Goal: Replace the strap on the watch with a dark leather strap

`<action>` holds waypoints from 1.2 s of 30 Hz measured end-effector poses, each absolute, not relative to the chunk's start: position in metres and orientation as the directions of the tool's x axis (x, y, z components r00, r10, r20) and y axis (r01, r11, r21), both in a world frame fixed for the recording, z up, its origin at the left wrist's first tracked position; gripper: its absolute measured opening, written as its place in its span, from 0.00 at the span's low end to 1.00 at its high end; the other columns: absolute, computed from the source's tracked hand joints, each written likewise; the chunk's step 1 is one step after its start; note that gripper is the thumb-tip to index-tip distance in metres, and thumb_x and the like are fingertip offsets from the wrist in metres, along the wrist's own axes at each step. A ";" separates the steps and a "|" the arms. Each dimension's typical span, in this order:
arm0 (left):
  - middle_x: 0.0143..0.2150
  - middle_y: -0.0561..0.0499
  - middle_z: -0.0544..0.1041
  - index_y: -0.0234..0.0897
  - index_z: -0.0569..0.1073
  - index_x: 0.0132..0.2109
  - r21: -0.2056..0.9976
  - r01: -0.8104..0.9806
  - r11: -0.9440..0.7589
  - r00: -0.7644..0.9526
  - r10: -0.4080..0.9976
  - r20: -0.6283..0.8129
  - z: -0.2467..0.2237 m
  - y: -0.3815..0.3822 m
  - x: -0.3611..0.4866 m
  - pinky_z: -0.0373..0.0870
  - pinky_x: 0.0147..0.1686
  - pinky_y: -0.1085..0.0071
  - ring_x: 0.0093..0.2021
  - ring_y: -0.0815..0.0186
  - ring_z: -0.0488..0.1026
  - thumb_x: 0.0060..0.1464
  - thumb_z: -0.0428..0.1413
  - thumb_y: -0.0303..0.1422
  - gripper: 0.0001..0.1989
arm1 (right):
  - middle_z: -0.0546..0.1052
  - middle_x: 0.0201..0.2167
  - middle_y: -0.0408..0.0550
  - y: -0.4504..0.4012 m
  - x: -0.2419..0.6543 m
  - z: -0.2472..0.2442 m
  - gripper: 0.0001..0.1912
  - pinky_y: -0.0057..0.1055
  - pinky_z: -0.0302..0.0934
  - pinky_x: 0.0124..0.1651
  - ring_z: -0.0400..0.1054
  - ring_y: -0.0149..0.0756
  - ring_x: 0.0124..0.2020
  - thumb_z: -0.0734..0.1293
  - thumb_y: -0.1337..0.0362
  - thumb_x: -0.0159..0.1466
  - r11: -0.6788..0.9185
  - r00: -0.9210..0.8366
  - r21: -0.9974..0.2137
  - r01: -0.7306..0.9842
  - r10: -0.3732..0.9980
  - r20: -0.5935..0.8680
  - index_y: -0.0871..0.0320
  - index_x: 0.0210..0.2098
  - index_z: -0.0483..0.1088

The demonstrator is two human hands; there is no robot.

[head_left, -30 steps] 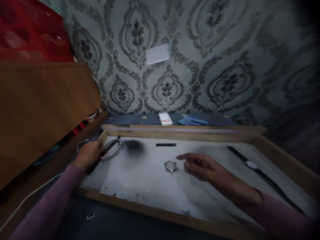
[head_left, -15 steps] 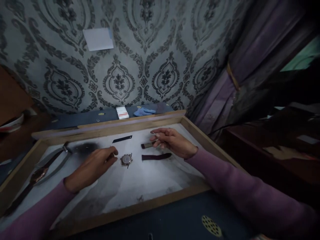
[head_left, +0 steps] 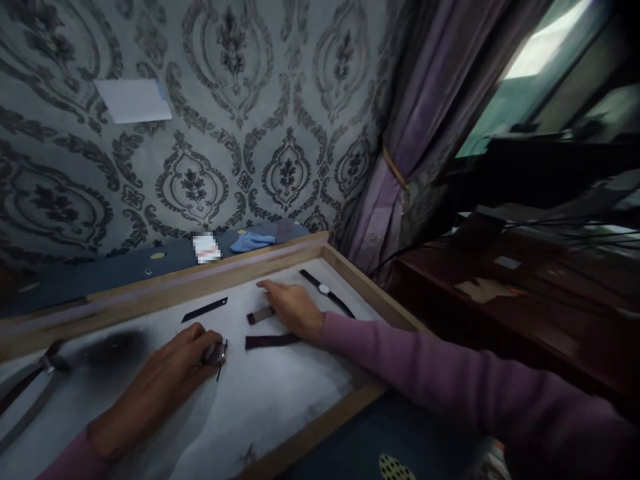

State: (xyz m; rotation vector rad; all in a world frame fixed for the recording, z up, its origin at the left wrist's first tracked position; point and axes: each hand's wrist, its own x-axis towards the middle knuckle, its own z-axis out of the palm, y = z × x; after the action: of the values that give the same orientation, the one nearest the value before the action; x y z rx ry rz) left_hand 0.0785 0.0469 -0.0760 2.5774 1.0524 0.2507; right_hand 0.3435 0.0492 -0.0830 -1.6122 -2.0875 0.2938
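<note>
My left hand (head_left: 170, 370) is closed around the edge of a watch case (head_left: 216, 353) without its straps, thumb and fingers on its near side. Dark thin pieces stick out from the case's lugs. My right hand (head_left: 295, 308) reaches over the white-lined tray with its index finger stretched out; the other fingers are mostly hidden beneath it. Under that hand lies a strap piece (head_left: 259, 315) with a pale underside. A dark strap piece (head_left: 270, 341) rests nearer to me, partly covered by my right wrist. Behind my left hand is a black blade (head_left: 205, 309).
The shallow tray has a wooden rim (head_left: 200, 285). A small wristwatch (head_left: 324, 289) lies at its right end, grey-handled pliers (head_left: 47, 367) at its left. Beyond the rim are a blue cloth (head_left: 253, 241) and a blurred white pack (head_left: 207, 247). A purple curtain (head_left: 400, 147) hangs to the right.
My left hand has taken hold of the watch case. The right hand has come down over the strap piece, its index finger now stretched out. The view has turned right, showing the small wristwatch.
</note>
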 end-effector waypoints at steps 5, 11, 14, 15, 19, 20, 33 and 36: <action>0.41 0.51 0.71 0.45 0.71 0.46 0.412 0.581 -0.702 0.761 0.648 0.030 -0.067 0.050 0.081 0.67 0.40 0.70 0.40 0.63 0.70 0.57 0.46 0.23 0.16 | 0.78 0.43 0.58 0.047 0.342 -0.084 0.18 0.31 0.59 0.39 0.74 0.43 0.41 0.57 0.71 0.67 0.310 -0.227 -0.380 0.871 0.942 0.248 0.63 0.54 0.66; 0.45 0.46 0.72 0.41 0.69 0.51 0.461 0.521 -0.719 0.772 0.627 0.104 -0.066 0.054 0.083 0.70 0.46 0.68 0.44 0.63 0.72 0.58 0.41 0.21 0.19 | 0.80 0.38 0.55 0.048 0.348 -0.074 0.16 0.28 0.60 0.38 0.75 0.40 0.39 0.56 0.72 0.66 0.335 -0.211 -0.396 0.855 0.922 0.324 0.64 0.51 0.68; 0.49 0.43 0.72 0.40 0.68 0.52 0.439 0.609 -0.660 0.681 0.719 0.136 -0.075 0.053 0.085 0.71 0.47 0.65 0.48 0.59 0.73 0.62 0.46 0.31 0.13 | 0.80 0.37 0.52 0.046 0.347 -0.070 0.18 0.28 0.61 0.37 0.75 0.38 0.38 0.57 0.72 0.66 0.369 -0.227 -0.407 0.836 0.906 0.356 0.63 0.54 0.66; 0.50 0.42 0.72 0.40 0.68 0.52 0.418 0.647 -0.638 0.653 0.746 0.128 -0.077 0.052 0.086 0.72 0.46 0.64 0.49 0.57 0.73 0.60 0.49 0.32 0.13 | 0.80 0.37 0.51 0.044 0.345 -0.070 0.18 0.28 0.61 0.37 0.75 0.38 0.37 0.57 0.72 0.67 0.383 -0.236 -0.410 0.828 0.901 0.365 0.62 0.55 0.65; 0.47 0.43 0.73 0.40 0.71 0.46 0.326 0.728 -0.603 0.608 0.788 0.099 -0.087 0.049 0.089 0.72 0.45 0.58 0.47 0.53 0.73 0.53 0.56 0.32 0.12 | 0.79 0.38 0.50 0.029 0.326 -0.070 0.17 0.27 0.62 0.37 0.75 0.35 0.36 0.58 0.71 0.67 0.590 -0.430 -0.328 0.738 0.786 0.445 0.62 0.55 0.65; 0.46 0.43 0.74 0.40 0.71 0.46 0.318 0.723 -0.614 0.616 0.780 0.105 -0.089 0.049 0.088 0.72 0.45 0.59 0.47 0.53 0.73 0.54 0.56 0.32 0.11 | 0.79 0.39 0.51 0.023 0.319 -0.070 0.17 0.28 0.62 0.35 0.75 0.36 0.36 0.60 0.71 0.66 0.665 -0.529 -0.250 0.703 0.725 0.440 0.61 0.55 0.64; 0.40 0.49 0.74 0.44 0.69 0.47 0.411 0.587 -0.697 0.681 0.700 0.215 -0.112 0.072 0.071 0.72 0.35 0.68 0.36 0.60 0.74 0.55 0.55 0.41 0.14 | 0.79 0.36 0.44 0.002 0.295 -0.065 0.08 0.28 0.46 0.22 0.69 0.32 0.27 0.61 0.66 0.67 0.764 -0.782 -0.178 0.620 0.620 -0.058 0.57 0.46 0.64; 0.40 0.49 0.74 0.43 0.69 0.48 0.405 0.567 -0.717 0.702 0.678 0.218 -0.110 0.072 0.071 0.72 0.35 0.68 0.35 0.60 0.74 0.56 0.54 0.40 0.14 | 0.79 0.37 0.44 0.002 0.298 -0.069 0.09 0.28 0.48 0.23 0.69 0.31 0.28 0.62 0.66 0.67 0.790 -0.816 -0.209 0.576 0.573 -0.081 0.58 0.47 0.64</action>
State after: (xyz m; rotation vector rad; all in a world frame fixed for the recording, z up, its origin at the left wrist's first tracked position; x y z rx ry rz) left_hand 0.0713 0.0717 -0.1097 2.6045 0.9811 0.5108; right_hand 0.2979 0.0017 -0.0687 -0.9574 -2.9854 0.3559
